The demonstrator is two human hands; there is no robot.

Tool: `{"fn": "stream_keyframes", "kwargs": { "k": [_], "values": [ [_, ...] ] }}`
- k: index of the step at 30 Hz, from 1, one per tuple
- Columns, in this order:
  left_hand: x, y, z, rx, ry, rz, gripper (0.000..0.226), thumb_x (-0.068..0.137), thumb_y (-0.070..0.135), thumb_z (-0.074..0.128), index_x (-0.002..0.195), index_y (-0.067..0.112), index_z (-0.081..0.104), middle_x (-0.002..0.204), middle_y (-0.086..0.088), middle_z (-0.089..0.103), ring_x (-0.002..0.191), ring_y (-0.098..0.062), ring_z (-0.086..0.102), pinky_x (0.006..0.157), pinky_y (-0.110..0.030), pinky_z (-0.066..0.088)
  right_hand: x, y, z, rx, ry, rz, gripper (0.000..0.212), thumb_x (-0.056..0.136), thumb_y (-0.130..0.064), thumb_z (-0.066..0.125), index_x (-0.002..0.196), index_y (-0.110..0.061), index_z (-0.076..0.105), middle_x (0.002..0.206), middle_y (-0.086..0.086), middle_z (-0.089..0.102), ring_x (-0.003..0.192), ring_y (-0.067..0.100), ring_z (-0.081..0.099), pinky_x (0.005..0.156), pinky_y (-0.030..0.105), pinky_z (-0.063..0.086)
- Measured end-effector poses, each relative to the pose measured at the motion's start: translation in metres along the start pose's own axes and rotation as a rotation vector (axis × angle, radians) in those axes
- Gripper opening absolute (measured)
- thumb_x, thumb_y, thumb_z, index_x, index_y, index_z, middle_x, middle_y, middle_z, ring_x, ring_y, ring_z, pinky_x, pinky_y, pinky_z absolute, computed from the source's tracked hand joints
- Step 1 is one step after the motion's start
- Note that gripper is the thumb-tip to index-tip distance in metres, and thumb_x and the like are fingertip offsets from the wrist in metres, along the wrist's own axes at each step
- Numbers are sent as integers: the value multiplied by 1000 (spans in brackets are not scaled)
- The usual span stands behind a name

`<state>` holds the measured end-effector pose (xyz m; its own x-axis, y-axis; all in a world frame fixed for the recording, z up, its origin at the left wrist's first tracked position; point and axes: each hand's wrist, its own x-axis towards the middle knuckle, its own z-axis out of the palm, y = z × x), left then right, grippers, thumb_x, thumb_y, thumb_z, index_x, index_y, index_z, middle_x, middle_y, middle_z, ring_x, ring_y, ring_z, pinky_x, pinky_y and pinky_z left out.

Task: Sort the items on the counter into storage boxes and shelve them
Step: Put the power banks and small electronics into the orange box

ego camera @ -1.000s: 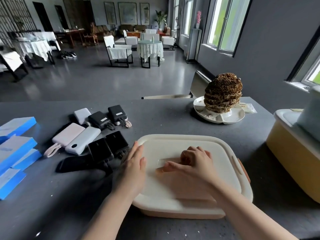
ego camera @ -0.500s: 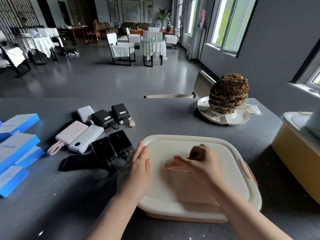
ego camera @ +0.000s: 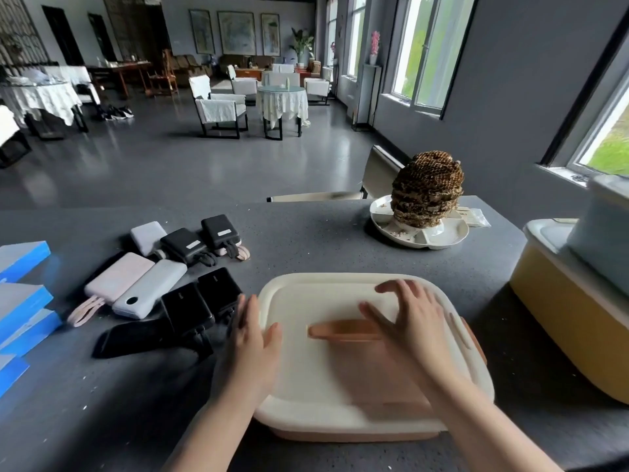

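A cream-lidded storage box [ego camera: 340,396] sits on the grey worktop [ego camera: 306,240], right in front of the person. The left hand [ego camera: 250,342] lies flat with straight fingers at the lid's left edge. The right hand [ego camera: 408,318] hovers spread over the peach lid handle [ego camera: 340,330]. Power banks [ego camera: 177,277] lie just left of the box; their label writing is too small to read.
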<state>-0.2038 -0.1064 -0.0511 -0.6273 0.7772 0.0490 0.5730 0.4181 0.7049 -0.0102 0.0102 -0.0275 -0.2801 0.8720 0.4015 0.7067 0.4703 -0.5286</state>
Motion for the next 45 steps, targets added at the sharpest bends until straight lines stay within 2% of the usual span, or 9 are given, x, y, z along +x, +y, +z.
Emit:
{"fn": "stream_keyframes", "kwargs": {
  "k": [3, 5, 8, 11, 21, 27, 32, 37, 45],
  "values": [
    [-3, -7, 0, -93, -10, -64, 61, 95, 34, 48, 149, 17, 26, 159, 2, 18, 145, -15, 17, 114, -31, 15, -16, 47, -32, -407, -77, 125, 61, 86, -62, 47, 137, -29, 41, 141, -8, 42, 133, 16, 30, 105, 33, 24],
    [-7, -12, 0, -217, -17, -117, 62, 90, 36, 55, 146, 22, 33, 152, 1, 35, 138, -19, 32, 112, -37, 25, -34, 63, -41, -407, -103, 269, 67, 86, -66, 42, 140, -27, 37, 143, -7, 41, 134, 16, 29, 106, 34, 26],
    [-5, -11, 4, -492, -39, -210, 71, 70, 40, 60, 138, 27, 45, 135, 2, 54, 121, -21, 52, 104, -44, 40, -51, 65, -41, -29, -109, 373, 62, 87, -57, 52, 139, -25, 39, 137, -7, 45, 120, 9, 40, 93, 27, 35],
    [4, -15, -1, -617, -26, -236, 48, 79, 23, 66, 126, 32, 56, 115, 5, 65, 96, -13, 61, 82, -36, 47, -54, 59, -36, 272, -24, 460, 59, 85, -42, 66, 137, -27, 43, 125, -14, 48, 105, 0, 42, 84, 21, 33],
    [35, -10, -49, -618, 125, -176, 40, 90, 11, 58, 123, 32, 60, 104, 13, 64, 91, -10, 59, 83, -34, 43, -34, 18, -18, 542, 68, 411, 16, 85, -25, 67, 89, -35, 54, 96, -14, 60, 95, 6, 55, 80, 30, 44],
    [43, 79, -45, -748, 23, 143, 43, 92, 4, 53, 118, 38, 56, 91, 34, 61, 77, 19, 58, 67, -7, 47, -44, 54, -68, 939, 230, 669, 29, 87, -31, 66, 114, -34, 56, 113, -11, 64, 104, 9, 60, 88, 37, 49],
    [56, 163, 13, -497, -341, 352, 33, 75, 26, 58, 81, 57, 65, 85, 25, 70, 85, -4, 65, 75, -26, 49, -86, 109, -102, 1196, 381, 937, 28, 94, -25, 59, 118, -11, 60, 99, 8, 74, 88, 27, 72, 71, 40, 58],
    [64, 216, 118, 20, -439, 562, 47, 85, 26, 58, 130, 34, 53, 130, 4, 59, 117, -22, 54, 97, -36, 45, -145, 142, -101, 1288, 644, 1027, 23, 100, -20, 49, 117, -10, 61, 104, 14, 73, 91, 29, 71, 64, 36, 58],
    [0, 210, 216, 637, -682, 814, 62, 90, 51, 48, 146, 33, 28, 155, 2, 25, 141, -26, 26, 112, -47, 24, -159, 164, -50, 1028, 866, 1163, 31, 98, -22, 52, 126, -22, 39, 108, 0, 63, 93, 12, 62, 73, 28, 48]
  ]
}}
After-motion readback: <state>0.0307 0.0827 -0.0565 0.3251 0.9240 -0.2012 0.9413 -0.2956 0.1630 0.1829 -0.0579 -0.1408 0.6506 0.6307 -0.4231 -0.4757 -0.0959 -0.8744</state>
